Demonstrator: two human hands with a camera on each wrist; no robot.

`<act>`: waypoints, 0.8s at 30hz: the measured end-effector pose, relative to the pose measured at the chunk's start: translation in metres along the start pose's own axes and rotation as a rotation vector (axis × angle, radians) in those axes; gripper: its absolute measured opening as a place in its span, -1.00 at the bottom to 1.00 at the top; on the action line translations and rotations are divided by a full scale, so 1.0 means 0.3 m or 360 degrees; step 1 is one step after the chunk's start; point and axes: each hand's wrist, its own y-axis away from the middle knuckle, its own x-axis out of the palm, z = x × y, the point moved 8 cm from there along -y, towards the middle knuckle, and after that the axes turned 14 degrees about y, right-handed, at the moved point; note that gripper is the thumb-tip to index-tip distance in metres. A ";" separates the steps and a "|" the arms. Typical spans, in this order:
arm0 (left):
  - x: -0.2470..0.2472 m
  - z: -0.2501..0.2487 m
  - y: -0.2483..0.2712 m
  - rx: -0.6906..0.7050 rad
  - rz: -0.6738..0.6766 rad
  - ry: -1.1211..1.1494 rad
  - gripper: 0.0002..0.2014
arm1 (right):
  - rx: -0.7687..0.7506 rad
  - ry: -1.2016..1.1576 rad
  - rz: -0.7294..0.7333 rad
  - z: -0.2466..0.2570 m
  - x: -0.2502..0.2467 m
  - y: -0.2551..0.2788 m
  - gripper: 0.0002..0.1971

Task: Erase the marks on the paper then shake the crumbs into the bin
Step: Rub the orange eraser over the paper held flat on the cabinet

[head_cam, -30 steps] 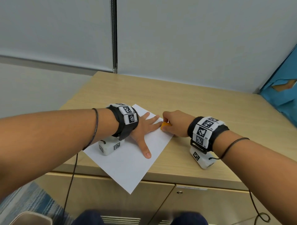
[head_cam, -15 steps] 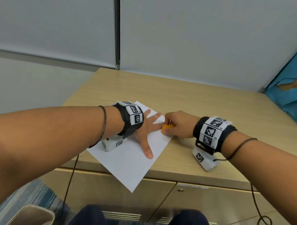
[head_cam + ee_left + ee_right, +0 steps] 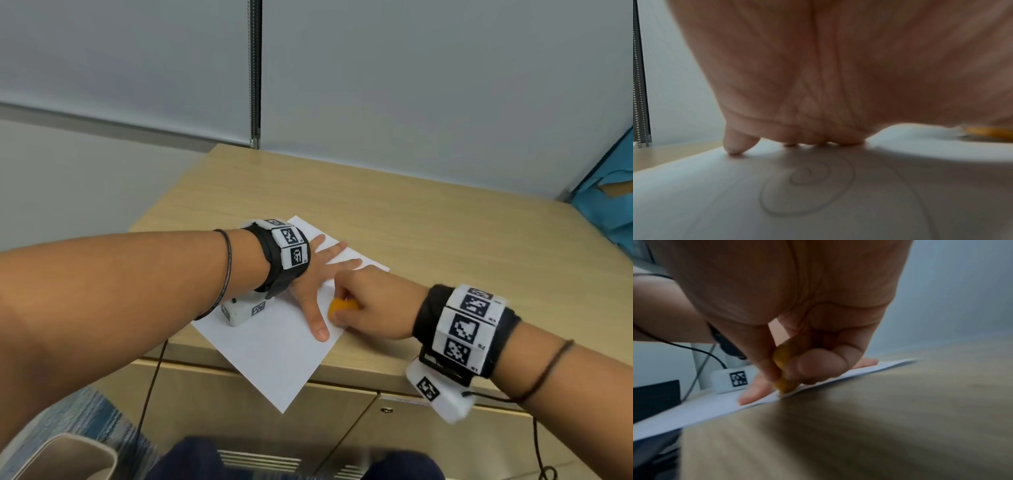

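Observation:
A white sheet of paper lies slanted on the wooden desk, one corner hanging over the front edge. My left hand lies flat on the paper with its fingers spread. A pencilled spiral mark shows under the left palm. My right hand pinches a small orange eraser and presses it on the paper beside the left thumb. In the right wrist view the eraser touches the sheet near its right edge. The bin stands on the floor at the lower left.
A grey wall with a blind cord runs behind the desk. A blue object sits at the far right. Cabinet doors lie below the desk edge. A black cable hangs from my left wrist.
My right hand has slid the eraser toward me along the paper, from near the left fingertips to beside the left thumb. The left hand stays flat on the sheet.

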 end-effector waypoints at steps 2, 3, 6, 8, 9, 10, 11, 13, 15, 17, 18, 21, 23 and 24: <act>-0.001 -0.003 -0.003 0.0009 0.0000 -0.0005 0.56 | -0.0044 -0.0009 0.0019 0.017 -0.005 0.010 -0.78; 0.000 -0.004 -0.002 0.0000 0.0011 -0.0011 0.54 | 0.0003 0.0023 0.0018 -0.012 -0.020 -0.005 -0.77; -0.003 -0.012 0.009 -0.0019 0.0018 -0.0022 0.48 | 0.0275 0.0092 -0.0047 -0.137 -0.063 -0.058 -0.75; -0.005 -0.010 0.011 -0.0023 0.0022 -0.0031 0.46 | 0.0263 0.0093 -0.0088 -0.119 -0.059 -0.059 -0.82; -0.004 -0.008 0.011 -0.0026 0.0027 -0.0034 0.45 | 0.0163 0.0072 -0.0075 -0.075 -0.044 -0.050 -0.85; -0.002 -0.005 0.009 -0.0027 0.0032 -0.0034 0.44 | 0.0060 0.0024 -0.0036 -0.029 -0.026 -0.032 -0.85; -0.002 -0.004 0.006 -0.0023 0.0032 -0.0032 0.45 | -0.0009 -0.0044 0.0004 -0.002 -0.013 -0.018 -0.83; 0.003 -0.007 0.006 -0.0013 0.0034 -0.0025 0.44 | 0.0008 -0.0063 0.0067 -0.025 -0.014 -0.025 -0.78; 0.003 -0.009 0.005 -0.0001 0.0013 -0.0011 0.45 | 0.0161 0.0061 0.0035 -0.110 -0.046 -0.069 -0.76; 0.002 -0.011 0.004 -0.0003 0.0002 -0.0003 0.47 | 0.0287 0.0112 -0.0059 -0.161 -0.072 -0.090 -0.76; 0.002 -0.007 -0.001 -0.0008 0.0002 -0.0007 0.47 | 0.0284 0.0107 -0.0065 -0.150 -0.068 -0.084 -0.77; 0.005 0.001 -0.010 -0.0007 0.0006 -0.0015 0.48 | 0.0025 0.0040 0.0020 -0.022 -0.016 -0.023 -0.79; 0.007 0.002 -0.014 0.0004 0.0003 0.0000 0.49 | -0.0046 0.0006 0.0052 -0.006 -0.004 -0.008 -0.80; 0.008 0.002 -0.015 0.0004 0.0003 -0.0002 0.49 | -0.0007 0.0030 0.0030 -0.038 -0.016 -0.024 -0.81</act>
